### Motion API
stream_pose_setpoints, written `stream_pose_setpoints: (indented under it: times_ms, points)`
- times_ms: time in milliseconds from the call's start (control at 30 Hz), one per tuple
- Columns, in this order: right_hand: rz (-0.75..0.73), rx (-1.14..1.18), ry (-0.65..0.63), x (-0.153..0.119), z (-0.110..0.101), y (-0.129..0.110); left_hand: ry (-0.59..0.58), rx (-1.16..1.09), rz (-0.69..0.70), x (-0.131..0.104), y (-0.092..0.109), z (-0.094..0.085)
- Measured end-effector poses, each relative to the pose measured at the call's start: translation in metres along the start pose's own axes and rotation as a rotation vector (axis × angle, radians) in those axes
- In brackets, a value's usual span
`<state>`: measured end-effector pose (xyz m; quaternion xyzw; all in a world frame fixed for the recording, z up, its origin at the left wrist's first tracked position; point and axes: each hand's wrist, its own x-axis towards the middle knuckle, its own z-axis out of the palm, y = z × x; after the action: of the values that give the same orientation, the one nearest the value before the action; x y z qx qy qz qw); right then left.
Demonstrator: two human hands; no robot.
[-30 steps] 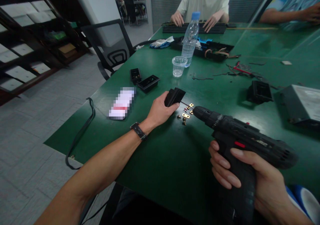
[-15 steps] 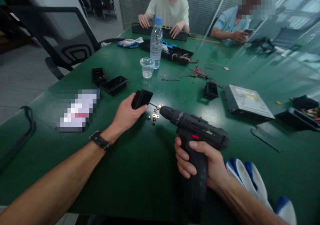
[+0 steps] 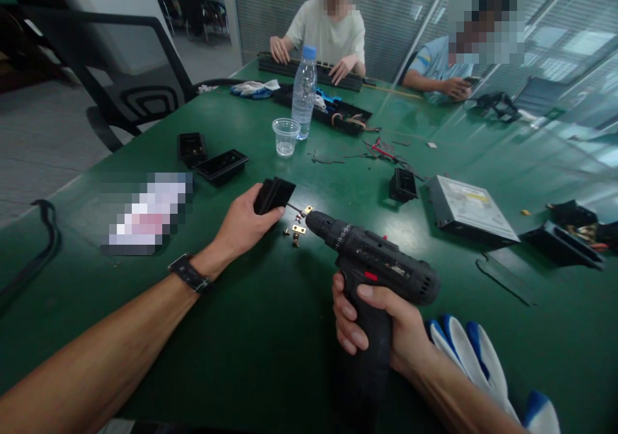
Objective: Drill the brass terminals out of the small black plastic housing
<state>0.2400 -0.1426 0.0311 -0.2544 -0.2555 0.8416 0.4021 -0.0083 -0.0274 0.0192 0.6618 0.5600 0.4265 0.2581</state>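
My left hand (image 3: 246, 221) is closed around a small black plastic box (image 3: 276, 194), tilted on its side above the green table. My right hand (image 3: 367, 318) grips the handle of a black cordless drill (image 3: 376, 254). Its long thin bit points left at the box; whether the tip touches it I cannot tell. Beneath the bit lie small brass plates (image 3: 299, 229) and several tiny screws (image 3: 295, 242). Two more black boxes, an upright one (image 3: 192, 149) and a longer one (image 3: 223, 167), rest beyond my left hand.
A water bottle (image 3: 304, 93) and a clear plastic cup (image 3: 286, 138) stand ahead. Rightward lie another black box (image 3: 403, 185), a metal case (image 3: 470, 210) and white-blue gloves (image 3: 476, 357). A blurred-out flat object (image 3: 149, 215) lies left. Two people sit across the table (image 3: 232, 363).
The view has shifted slightly. The drill sits a little lower and further left in view, still pointing at the black box. Both hands keep their holds.
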Motion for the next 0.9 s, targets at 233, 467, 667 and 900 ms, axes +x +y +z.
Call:
stream_pose_setpoints:
  times_ms: [233,467,667,900]
  points:
    - [0.002,0.006,0.008,0.0002,0.0001,-0.0006,0.016,0.018,0.015,0.0005,-0.0017,0.0005]
    - [-0.005,0.013,0.017,0.0015,0.0031,-0.0023,0.014,0.008,0.012,0.0004,-0.0026,0.0002]
    - [0.008,0.05,0.031,0.0021,0.0032,-0.0056,0.007,0.019,0.012,0.0006,-0.0025,-0.0001]
    - [0.007,0.035,0.028,0.0027,0.0031,-0.0051,0.011,0.017,0.01,0.0001,-0.0011,-0.0001]
